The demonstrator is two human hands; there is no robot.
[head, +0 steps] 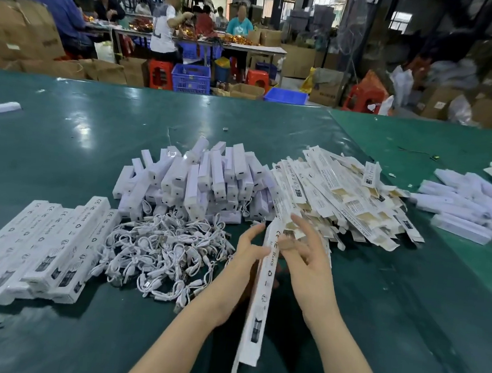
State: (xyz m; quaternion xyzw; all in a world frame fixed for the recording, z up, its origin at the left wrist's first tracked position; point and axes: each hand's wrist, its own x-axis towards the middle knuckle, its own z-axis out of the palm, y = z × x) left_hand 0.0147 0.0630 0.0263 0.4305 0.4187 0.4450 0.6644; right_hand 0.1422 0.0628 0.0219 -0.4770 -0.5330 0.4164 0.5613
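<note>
A long flat white carton printed with CE and RoHS marks hangs between my hands above the green table. My left hand grips its left side near the upper end. My right hand pinches the upper end from the right, index and middle fingers raised. The carton's lower flap hangs loose toward me. Behind my hands lies a heap of flat unfolded cartons.
A pile of white bar-shaped devices sits at centre, with tangled white short cables in front. Closed boxes lie in a row at left. More white items lie at right. Several people work at far tables.
</note>
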